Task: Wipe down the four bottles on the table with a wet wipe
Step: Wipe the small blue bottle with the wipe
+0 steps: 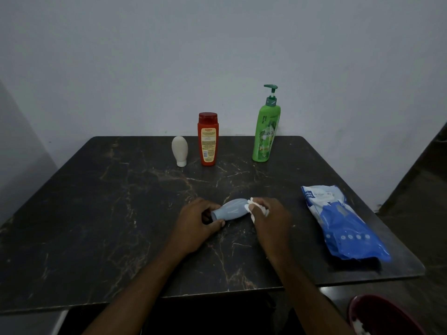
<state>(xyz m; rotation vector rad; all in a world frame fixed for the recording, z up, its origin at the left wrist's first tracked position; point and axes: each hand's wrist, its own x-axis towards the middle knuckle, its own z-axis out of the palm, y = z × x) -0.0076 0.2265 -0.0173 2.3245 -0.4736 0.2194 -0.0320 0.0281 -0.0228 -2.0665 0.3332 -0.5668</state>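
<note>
- Both forearms were bare, stretched out from the near edge and angled in toward each other.
- Left hand (198, 224) was curled round the narrow end of the little blue bottle (229, 210), thumb on the near side.
- Right hand (271, 221) had a white wipe (250, 205) bunched in its fingers, pressed on the bottle's other end.

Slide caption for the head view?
Left hand holds blue bottle sideways; right hand presses wet wipe to its end; white bottle, red bottle, green bottle stand behind.
</note>
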